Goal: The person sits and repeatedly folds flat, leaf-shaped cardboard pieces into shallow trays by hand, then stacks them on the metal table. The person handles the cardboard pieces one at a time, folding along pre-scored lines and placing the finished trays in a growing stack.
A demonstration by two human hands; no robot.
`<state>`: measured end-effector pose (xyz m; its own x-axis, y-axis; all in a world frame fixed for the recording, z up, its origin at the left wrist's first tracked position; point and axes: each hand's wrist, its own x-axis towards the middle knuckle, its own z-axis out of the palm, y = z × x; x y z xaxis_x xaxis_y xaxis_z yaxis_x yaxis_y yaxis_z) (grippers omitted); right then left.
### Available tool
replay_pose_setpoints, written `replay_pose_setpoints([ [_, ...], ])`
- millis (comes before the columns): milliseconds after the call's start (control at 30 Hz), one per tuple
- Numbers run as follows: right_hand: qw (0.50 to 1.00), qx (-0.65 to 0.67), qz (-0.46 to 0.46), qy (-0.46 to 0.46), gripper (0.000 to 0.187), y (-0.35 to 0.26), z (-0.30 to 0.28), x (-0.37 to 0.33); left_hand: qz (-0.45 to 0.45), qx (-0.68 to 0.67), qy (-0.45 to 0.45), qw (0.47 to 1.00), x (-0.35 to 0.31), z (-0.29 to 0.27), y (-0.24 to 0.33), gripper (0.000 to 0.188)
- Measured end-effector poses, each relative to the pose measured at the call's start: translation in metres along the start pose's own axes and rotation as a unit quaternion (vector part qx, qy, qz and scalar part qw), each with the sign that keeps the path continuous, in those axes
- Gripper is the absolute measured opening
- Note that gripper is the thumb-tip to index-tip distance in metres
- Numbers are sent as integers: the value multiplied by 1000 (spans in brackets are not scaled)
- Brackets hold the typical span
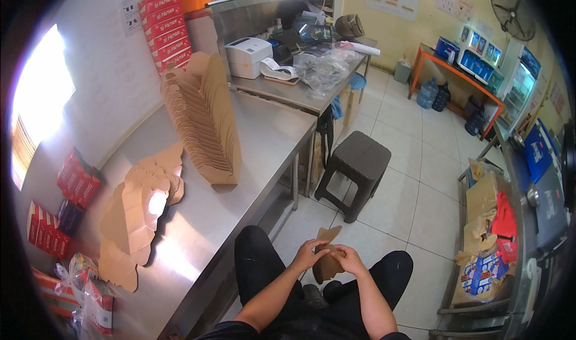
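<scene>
Between my knees I hold a brown cardboard box blank (327, 264), partly folded, with one flap rising above my fingers. My left hand (308, 254) grips its left side, fingers curled over the upper edge. On the right side, my right hand (347, 259) pinches the card, its fingers close to the left ones. To my left on the steel table (273, 124) lies a loose pile of flat brown cardboard blanks (135, 211). Farther back on the same table stands a tall nested stack of folded cardboard boxes (204, 124).
A dark plastic stool (360, 154) stands ahead on the tiled floor. Red cartons (165, 25) are stacked by the left wall. A white label printer (249, 58) and plastic wrap (324, 70) sit on the far counter. Shelving with a cardboard carton (483, 199) runs along the right.
</scene>
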<state>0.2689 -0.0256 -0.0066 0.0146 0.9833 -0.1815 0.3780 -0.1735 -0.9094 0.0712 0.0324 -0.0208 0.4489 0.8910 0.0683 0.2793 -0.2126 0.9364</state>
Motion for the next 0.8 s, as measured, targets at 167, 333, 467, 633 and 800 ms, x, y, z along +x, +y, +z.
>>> replay_pose_setpoints([
  [167, 1000, -11, -23, 16, 29, 1, -2, 1, 4, 75, -25, 997, 1, -3, -7, 36],
  [333, 997, 4, 8, 79, 36, -13, -2, 0, -48, 20, -40, 998, 4, -5, -5, 33],
  [467, 981, -25, 34, 190, 48, -29, 3, -1, -85, -25, 43, 995, 3, -1, -11, 28],
  [633, 984, 32, 113, 131, 42, -1, -1, 10, -212, -295, 152, 919, 15, -5, -35, 26],
  [800, 989, -2, 67, 131, 40, 3, 4, 7, -228, -265, 159, 923, 11, -14, -26, 25],
])
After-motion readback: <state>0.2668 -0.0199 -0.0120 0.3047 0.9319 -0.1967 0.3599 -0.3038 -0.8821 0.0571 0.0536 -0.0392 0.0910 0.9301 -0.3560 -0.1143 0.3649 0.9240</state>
